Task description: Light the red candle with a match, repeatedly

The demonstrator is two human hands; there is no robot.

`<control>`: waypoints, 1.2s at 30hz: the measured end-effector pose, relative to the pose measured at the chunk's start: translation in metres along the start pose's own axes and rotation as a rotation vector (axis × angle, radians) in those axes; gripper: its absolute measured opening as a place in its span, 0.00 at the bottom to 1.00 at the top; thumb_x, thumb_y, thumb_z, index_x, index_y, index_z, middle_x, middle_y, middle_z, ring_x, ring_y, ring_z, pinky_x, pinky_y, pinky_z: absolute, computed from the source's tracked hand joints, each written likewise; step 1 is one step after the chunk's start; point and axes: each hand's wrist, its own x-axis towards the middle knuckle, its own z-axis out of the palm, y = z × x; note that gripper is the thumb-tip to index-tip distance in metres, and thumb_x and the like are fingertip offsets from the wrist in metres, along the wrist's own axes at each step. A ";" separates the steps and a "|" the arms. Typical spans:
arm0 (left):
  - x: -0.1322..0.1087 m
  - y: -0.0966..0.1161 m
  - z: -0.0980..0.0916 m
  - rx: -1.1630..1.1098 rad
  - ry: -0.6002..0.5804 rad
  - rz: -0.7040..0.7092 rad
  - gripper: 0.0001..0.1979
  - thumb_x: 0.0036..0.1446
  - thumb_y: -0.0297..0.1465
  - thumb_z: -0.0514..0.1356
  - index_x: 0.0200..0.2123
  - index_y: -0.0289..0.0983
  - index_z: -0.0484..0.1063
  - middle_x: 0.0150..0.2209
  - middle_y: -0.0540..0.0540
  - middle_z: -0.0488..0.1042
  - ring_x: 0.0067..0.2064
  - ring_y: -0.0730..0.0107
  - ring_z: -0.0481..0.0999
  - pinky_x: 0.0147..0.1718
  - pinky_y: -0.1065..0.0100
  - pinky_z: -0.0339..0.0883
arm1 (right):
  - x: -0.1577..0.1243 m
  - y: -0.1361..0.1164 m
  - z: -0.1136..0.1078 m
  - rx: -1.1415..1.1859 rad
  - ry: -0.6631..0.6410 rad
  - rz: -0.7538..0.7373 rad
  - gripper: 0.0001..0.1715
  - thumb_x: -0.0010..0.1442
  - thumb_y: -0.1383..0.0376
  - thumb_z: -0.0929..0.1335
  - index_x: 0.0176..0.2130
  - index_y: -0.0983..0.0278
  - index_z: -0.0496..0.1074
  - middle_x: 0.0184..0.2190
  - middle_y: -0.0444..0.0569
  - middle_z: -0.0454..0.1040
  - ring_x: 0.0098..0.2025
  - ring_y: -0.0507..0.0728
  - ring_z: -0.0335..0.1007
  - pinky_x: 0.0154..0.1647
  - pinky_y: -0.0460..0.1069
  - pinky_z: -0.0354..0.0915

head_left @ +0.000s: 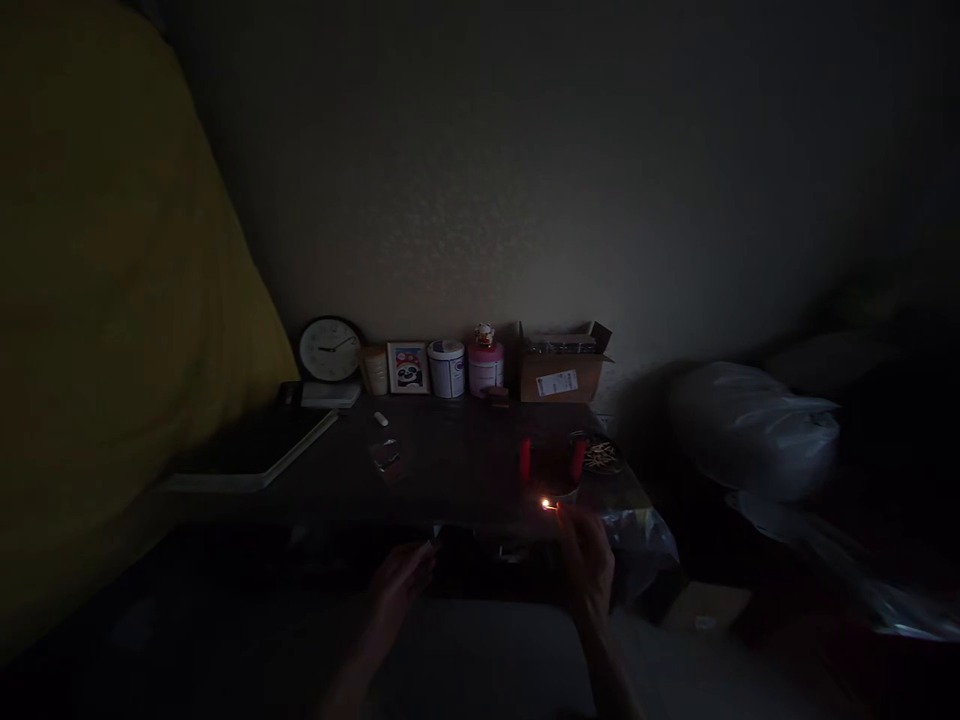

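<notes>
The room is dim. My right hand (586,555) pinches a burning match (551,506) near the table's front edge, its small flame pointing left. Just behind the flame stand two red candles, one on the left (525,460) and one on the right (578,458), with a dark round object between them. A dish of matchsticks (601,456) lies beside the right candle. My left hand (405,572) is in front of the table edge, its fingers closed around something small and pale that is too dark to make out.
Along the wall stand a round clock (330,349), a panda picture (409,369), a white tin (447,370), a pink tin (486,370) and an open cardboard box (562,375). A clear packet (388,460) lies on the table (457,455). Plastic bags (754,430) are at right.
</notes>
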 end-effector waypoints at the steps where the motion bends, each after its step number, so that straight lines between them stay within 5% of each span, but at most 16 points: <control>1: -0.001 0.000 0.001 -0.006 -0.004 0.003 0.12 0.41 0.34 0.67 0.32 0.37 0.76 0.37 0.44 0.79 0.39 0.64 0.76 0.39 0.66 0.66 | 0.000 -0.002 -0.001 0.005 -0.011 0.006 0.13 0.57 0.57 0.64 0.33 0.63 0.72 0.32 0.48 0.72 0.35 0.56 0.68 0.36 0.49 0.64; 23: 0.008 0.002 -0.002 -0.019 -0.073 -0.058 0.16 0.42 0.36 0.66 0.37 0.39 0.76 0.44 0.44 0.77 0.46 0.61 0.73 0.42 0.66 0.65 | 0.009 -0.005 0.005 0.205 -0.015 0.186 0.17 0.52 0.54 0.67 0.35 0.64 0.73 0.33 0.49 0.76 0.38 0.58 0.70 0.37 0.49 0.64; 36: 0.018 -0.010 -0.013 -0.083 -0.097 -0.060 0.15 0.46 0.34 0.64 0.39 0.39 0.74 0.45 0.43 0.76 0.49 0.58 0.72 0.45 0.64 0.65 | 0.035 -0.023 0.014 0.341 0.007 0.159 0.15 0.47 0.55 0.70 0.30 0.64 0.72 0.26 0.45 0.74 0.31 0.55 0.68 0.32 0.47 0.62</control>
